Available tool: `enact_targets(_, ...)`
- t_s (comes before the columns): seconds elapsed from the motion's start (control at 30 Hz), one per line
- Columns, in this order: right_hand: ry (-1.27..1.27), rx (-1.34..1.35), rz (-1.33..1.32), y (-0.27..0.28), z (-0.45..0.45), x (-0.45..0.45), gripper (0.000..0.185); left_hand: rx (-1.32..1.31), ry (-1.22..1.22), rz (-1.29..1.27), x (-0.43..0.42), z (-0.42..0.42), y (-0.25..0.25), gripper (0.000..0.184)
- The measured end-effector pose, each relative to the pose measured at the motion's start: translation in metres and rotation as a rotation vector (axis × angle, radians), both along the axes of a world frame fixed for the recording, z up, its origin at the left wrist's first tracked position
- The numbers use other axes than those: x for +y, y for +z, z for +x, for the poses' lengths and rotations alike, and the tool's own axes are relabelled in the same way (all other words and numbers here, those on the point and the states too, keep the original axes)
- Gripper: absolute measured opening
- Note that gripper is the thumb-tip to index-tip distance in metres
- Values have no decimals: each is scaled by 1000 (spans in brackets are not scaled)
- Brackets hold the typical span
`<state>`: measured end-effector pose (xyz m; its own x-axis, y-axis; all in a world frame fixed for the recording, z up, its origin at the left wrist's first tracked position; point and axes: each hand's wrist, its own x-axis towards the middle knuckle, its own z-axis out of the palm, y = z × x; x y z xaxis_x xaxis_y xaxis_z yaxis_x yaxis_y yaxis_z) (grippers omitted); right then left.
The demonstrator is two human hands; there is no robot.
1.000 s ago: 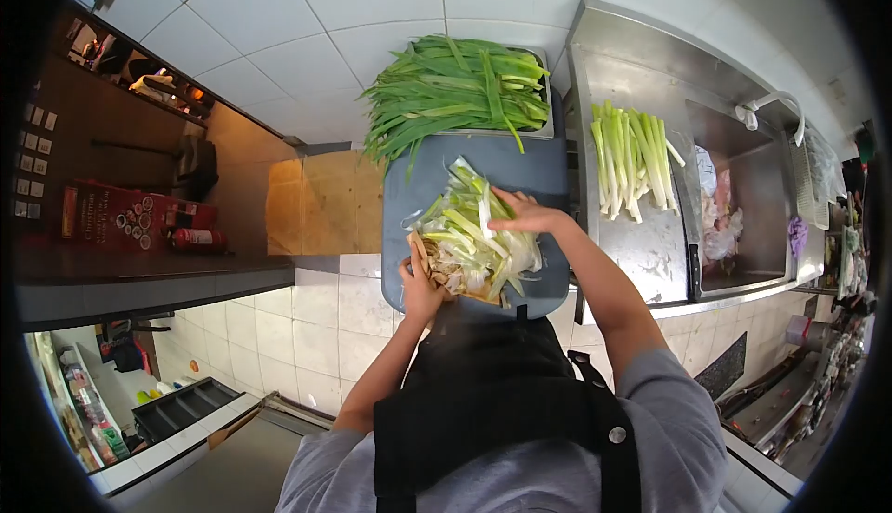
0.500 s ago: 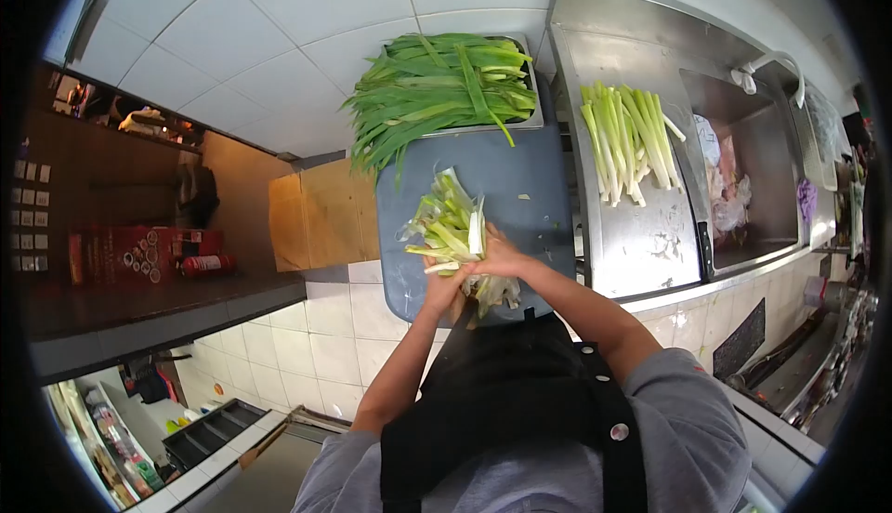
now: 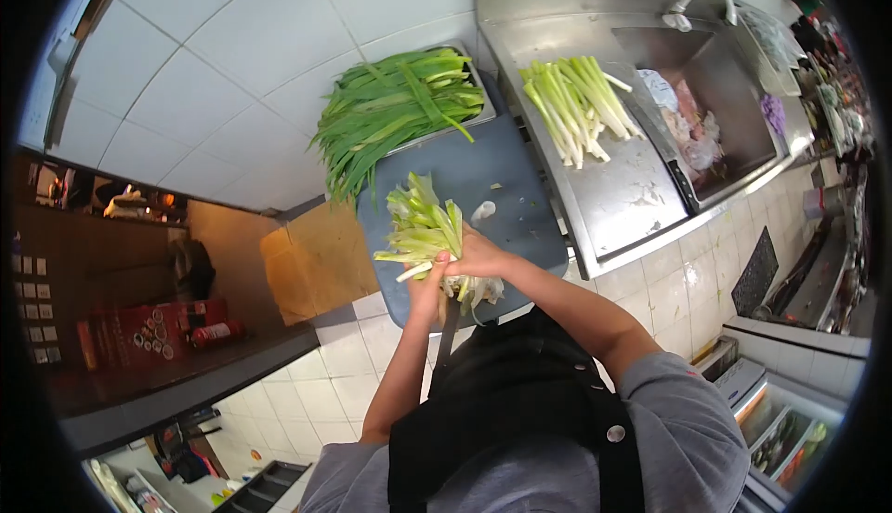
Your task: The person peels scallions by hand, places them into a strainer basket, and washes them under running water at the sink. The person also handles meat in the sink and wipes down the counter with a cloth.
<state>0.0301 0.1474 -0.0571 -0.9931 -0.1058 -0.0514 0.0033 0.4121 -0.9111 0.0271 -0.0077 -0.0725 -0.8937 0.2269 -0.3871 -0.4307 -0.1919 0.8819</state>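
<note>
Right now, from where I stand, the bunch of leek pieces is gripped up over the near left part of the blue-grey board. Its long axis runs away from the person's apron and leans a little to the left, with the broad, pale green ends fanned out at the far end. A few pieces break from that line: one short white piece sticks out sideways to the left, its tip angled slightly back toward the person.

Both hands close around the near end of the bunch. The left hand clasps it from the near left, thumb laid over the front; its other fingers are mostly hidden. The right hand wraps the right side, fingers curled in against the leaves, though how tightly I cannot tell, since the leaves cover the fingertips. The two hands meet or nearly meet at the gathered end. Just below them, papery scraps hang near the board's edge.

Beyond the bunch, a short white piece lies on the board, just past the right hand. Long green leaves heap over a metal tray at the far end.
</note>
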Motion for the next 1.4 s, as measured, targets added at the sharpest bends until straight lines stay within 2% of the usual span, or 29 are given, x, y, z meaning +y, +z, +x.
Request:
enact_targets(0.17,-34,173,82,65,22,25,65,59,-82,50,27,5,65,66)
enact_targets(0.3,-135,271,112,124,58,63,64,193,-143,156,78,29,142,65)
enact_targets(0.43,-366,195,2,170,132,112,62,215,-369,185,135,74,169,68)
enact_targets(0.53,-525,156,-10,191,207,158,56,203,-535,222,193,125,181,65)
enact_targets(0.6,-619,191,101,199,255,192,55,221,-617,259,236,161,182,64)
enact_targets(0.67,-709,192,73,195,311,225,54,204,-798,220,276,205,185,68)
enact_targets(0.73,-817,93,-61,202,368,252,66,260,-889,269,318,251,180,71)
enact_targets(0.8,-927,105,-83,204,421,276,67,265,-971,326,356,297,179,65)
enact_targets(0.97,-1154,162,-70,200,527,331,69,178,-1156,369,432,394,186,65)
enact_targets(1.13,-1194,187,31,200,593,385,70,173,-1270,344,497,452,188,69)
enact_targets(1.2,-1183,190,21,192,608,410,68,189,-1278,332,525,467,179,68)
enact_targets(1.27,-1213,214,-120,181,619,439,67,212,-1281,344,555,477,173,63)
enact_targets(1.33,-1200,219,-93,172,629,472,63,136,-1329,333,586,488,173,72)
enact_targets(1.4,-1219,121,-86,167,640,508,58,120,-1334,319,625,500,164,73)
